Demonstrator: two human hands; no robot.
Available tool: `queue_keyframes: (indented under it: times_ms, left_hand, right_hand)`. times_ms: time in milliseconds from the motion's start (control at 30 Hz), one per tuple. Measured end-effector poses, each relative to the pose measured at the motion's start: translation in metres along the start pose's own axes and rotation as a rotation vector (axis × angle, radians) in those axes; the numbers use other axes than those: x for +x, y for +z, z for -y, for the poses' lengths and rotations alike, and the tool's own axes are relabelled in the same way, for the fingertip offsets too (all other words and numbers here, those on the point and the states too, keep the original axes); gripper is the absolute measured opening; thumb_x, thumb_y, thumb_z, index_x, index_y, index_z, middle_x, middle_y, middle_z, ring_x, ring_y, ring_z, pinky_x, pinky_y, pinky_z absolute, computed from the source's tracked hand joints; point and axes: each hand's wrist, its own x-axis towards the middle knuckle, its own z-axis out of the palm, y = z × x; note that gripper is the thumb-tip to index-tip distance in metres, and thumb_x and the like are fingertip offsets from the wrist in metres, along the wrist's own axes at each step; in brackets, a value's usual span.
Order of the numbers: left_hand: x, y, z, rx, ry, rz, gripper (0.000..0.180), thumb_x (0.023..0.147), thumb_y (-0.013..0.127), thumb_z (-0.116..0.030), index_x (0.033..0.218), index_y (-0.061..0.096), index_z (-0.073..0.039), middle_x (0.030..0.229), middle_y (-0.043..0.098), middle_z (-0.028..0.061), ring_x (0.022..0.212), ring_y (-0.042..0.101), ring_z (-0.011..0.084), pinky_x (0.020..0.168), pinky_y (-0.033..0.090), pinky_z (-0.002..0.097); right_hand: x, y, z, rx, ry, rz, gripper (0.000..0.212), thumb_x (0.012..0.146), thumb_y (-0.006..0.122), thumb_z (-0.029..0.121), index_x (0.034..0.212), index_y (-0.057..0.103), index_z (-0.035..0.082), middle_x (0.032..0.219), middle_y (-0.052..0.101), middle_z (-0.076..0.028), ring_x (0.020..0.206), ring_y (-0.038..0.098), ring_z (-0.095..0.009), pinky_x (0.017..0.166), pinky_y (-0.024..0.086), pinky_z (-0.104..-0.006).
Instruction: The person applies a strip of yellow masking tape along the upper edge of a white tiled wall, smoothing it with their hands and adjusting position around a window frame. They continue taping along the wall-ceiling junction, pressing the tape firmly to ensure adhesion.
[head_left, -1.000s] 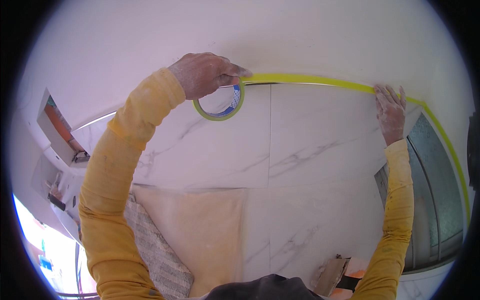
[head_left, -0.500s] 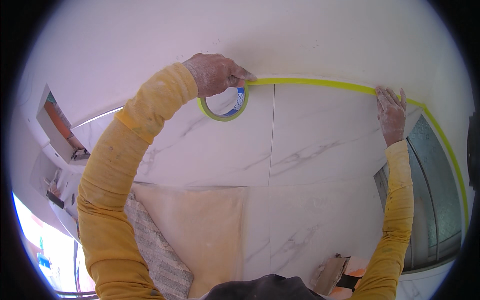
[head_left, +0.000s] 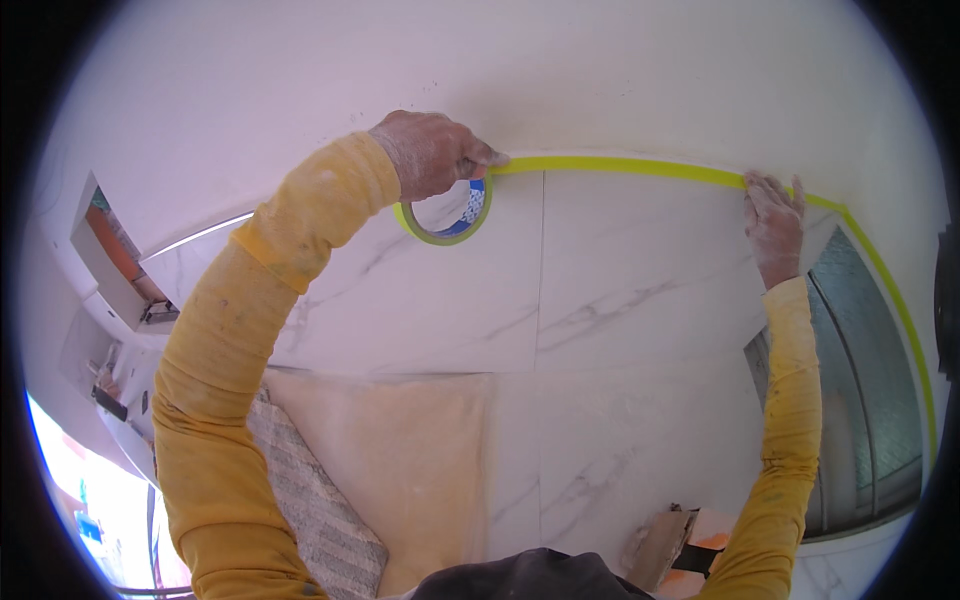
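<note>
My left hand (head_left: 430, 152) grips a roll of yellow-green masking tape (head_left: 447, 239), its fingers closed at the roll's upper edge. The roll hangs below the hand, with a blue patterned band inside its core. From these fingers a taut-looking tape strip (head_left: 620, 164) runs right, along the line where the white painted surface (head_left: 650, 80) meets the marble-patterned tiles (head_left: 650, 265). My right hand (head_left: 774, 228) rests on the strip farther right, fingers spread and fingertips against the tape. Past it, the tape bends at a corner and continues down the right side.
A glazed panel in a dark frame (head_left: 845, 370) lies right of my right forearm. At lower left are a beige sheet (head_left: 425, 460) and a grey striped textile (head_left: 315, 500). A brown and orange object (head_left: 670, 545) is at the bottom. A recessed opening (head_left: 115, 250) lies far left.
My right hand has shifted slightly left along the tape, its fingers a little more bent. My left hand keeps its hold on the roll, and the view has moved slightly.
</note>
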Motion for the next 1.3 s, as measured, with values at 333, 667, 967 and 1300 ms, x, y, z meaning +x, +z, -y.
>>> queue_keyframes:
  times_ms: [333, 667, 967, 1300]
  left_hand:
    - [0.001, 0.006, 0.006, -0.07, 0.025, -0.042, 0.037, 0.103, 0.044, -0.023, 0.135, 0.06, -0.034, 0.115, 0.067, -0.0071, 0.111, 0.063, 0.0167, 0.093, 0.054, 0.0389]
    - [-0.019, 0.04, 0.034, -0.42, 0.072, -0.29, 0.069, 0.091, 0.066, -0.024, 0.152, 0.033, -0.022, 0.114, 0.067, 0.0162, 0.111, 0.062, 0.0291, 0.098, 0.049, 0.043]
    - [-0.089, 0.088, 0.111, -1.045, 0.051, -0.55, 0.079, 0.079, 0.068, -0.003, 0.147, 0.03, -0.014, 0.09, 0.066, 0.0112, 0.083, 0.059, 0.0225, 0.086, 0.049, 0.0354]
    - [-0.175, 0.098, 0.267, -0.502, -0.166, -0.66, 0.059, 0.082, 0.068, -0.016, 0.138, 0.047, -0.018, 0.111, 0.07, 0.0094, 0.109, 0.063, 0.0306, 0.101, 0.047, 0.0425]
  right_hand:
    - [0.031, -0.017, 0.181, 0.381, -0.085, -0.122, 0.05, 0.075, 0.068, 0.017, 0.125, 0.06, 0.009, 0.134, 0.057, -0.011, 0.13, 0.048, -0.032, 0.118, 0.024, -0.0556]
    - [0.065, -0.066, 0.259, 0.504, 0.155, 0.176, 0.077, 0.077, 0.058, 0.005, 0.15, 0.032, 0.001, 0.145, 0.052, -0.014, 0.133, 0.051, -0.027, 0.119, 0.025, -0.0495]
    - [0.076, -0.055, 0.262, 0.181, 0.046, 0.471, 0.082, 0.079, 0.061, 0.018, 0.153, 0.028, 0.005, 0.158, 0.036, -0.008, 0.142, 0.038, -0.02, 0.121, 0.019, -0.0487]
    - [0.084, -0.07, 0.252, 0.135, 0.007, 0.527, 0.079, 0.08, 0.058, 0.009, 0.153, 0.026, 0.005, 0.156, 0.039, -0.005, 0.137, 0.045, -0.021, 0.121, 0.02, -0.0476]
